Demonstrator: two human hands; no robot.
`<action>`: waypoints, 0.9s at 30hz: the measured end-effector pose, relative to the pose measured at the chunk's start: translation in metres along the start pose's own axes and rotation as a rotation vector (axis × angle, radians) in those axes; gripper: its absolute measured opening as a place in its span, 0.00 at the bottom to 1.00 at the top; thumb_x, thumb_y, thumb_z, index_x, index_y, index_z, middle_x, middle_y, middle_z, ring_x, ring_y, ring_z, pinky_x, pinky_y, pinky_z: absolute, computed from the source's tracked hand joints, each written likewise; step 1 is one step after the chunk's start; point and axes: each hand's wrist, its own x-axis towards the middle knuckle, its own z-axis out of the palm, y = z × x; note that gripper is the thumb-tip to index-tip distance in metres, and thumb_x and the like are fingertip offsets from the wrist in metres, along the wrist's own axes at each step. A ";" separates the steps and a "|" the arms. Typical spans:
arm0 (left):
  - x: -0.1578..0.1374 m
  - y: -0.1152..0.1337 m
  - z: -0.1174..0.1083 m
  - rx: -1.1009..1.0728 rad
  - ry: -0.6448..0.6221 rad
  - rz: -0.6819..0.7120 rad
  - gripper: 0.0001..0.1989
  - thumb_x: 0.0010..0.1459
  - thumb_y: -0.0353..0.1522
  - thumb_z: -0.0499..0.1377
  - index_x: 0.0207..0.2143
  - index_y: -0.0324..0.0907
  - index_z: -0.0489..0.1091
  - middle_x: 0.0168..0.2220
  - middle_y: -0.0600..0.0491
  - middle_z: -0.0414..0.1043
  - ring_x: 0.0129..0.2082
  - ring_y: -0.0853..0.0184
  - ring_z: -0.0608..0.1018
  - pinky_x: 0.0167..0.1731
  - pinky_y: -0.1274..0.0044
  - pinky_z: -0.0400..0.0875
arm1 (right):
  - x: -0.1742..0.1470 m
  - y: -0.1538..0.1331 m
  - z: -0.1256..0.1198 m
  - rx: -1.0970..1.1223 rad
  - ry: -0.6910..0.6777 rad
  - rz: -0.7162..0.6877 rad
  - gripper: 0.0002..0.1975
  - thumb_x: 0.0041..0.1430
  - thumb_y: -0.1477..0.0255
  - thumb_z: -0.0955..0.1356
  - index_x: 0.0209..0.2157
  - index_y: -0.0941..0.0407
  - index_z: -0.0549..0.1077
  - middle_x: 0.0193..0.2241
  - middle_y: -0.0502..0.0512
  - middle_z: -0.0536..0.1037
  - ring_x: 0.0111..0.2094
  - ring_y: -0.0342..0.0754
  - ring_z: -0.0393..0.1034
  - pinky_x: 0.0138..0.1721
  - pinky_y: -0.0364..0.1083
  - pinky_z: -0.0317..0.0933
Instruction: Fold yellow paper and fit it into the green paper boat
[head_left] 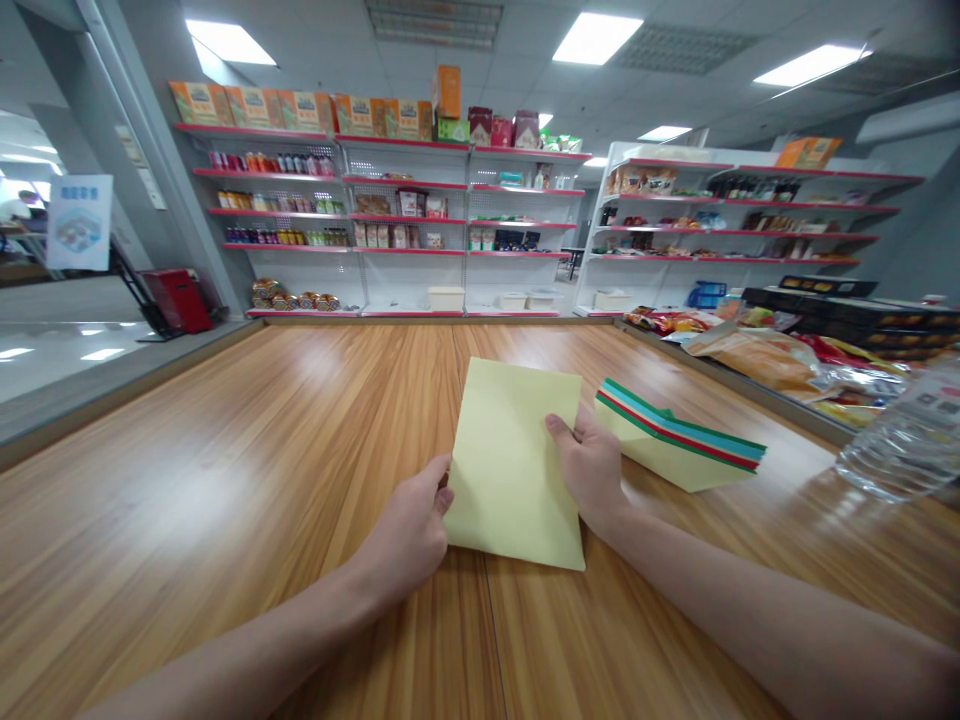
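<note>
I hold a plain pale yellow sheet of paper [510,460] tilted up above the wooden table. Its lower left edge is pinched by my left hand [420,515], whose fingertips are partly hidden behind the paper. On the right edge, my right hand [589,462] grips with the thumb on the front and the other fingers behind. Just right of that hand lies a folded pale yellow paper piece [682,455] with green, light blue, white and red stripes along its upper edge. Neither hand touches this striped piece.
The wood-grain table [225,520] spreads around my arms. A clear plastic bottle [904,440] is at the right edge. Snack bags [780,360] and black boxes [847,315] are heaped at the right. Shelves [409,255] of packaged goods line the back. A red box [176,300] stands left.
</note>
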 end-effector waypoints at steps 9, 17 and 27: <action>-0.004 -0.002 0.002 -0.022 -0.072 0.078 0.15 0.61 0.34 0.48 0.48 0.40 0.64 0.41 0.44 0.72 0.32 0.63 0.73 0.35 0.76 0.63 | 0.003 0.004 -0.001 0.067 -0.019 0.040 0.20 0.52 0.59 0.67 0.39 0.60 0.76 0.33 0.59 0.79 0.32 0.54 0.74 0.30 0.46 0.65; -0.005 0.006 0.000 -0.117 -0.078 -0.005 0.18 0.61 0.33 0.48 0.53 0.38 0.57 0.35 0.47 0.72 0.31 0.64 0.73 0.31 0.76 0.64 | 0.003 0.008 0.002 0.095 -0.035 0.070 0.22 0.50 0.58 0.67 0.40 0.61 0.75 0.32 0.60 0.79 0.30 0.54 0.73 0.28 0.46 0.65; -0.006 -0.002 -0.001 -0.187 -0.182 -0.005 0.22 0.62 0.35 0.46 0.57 0.39 0.49 0.19 0.61 0.58 0.17 0.73 0.59 0.21 0.80 0.56 | 0.003 0.005 0.000 0.128 -0.017 0.077 0.22 0.49 0.58 0.68 0.38 0.62 0.76 0.33 0.61 0.79 0.32 0.54 0.73 0.28 0.45 0.65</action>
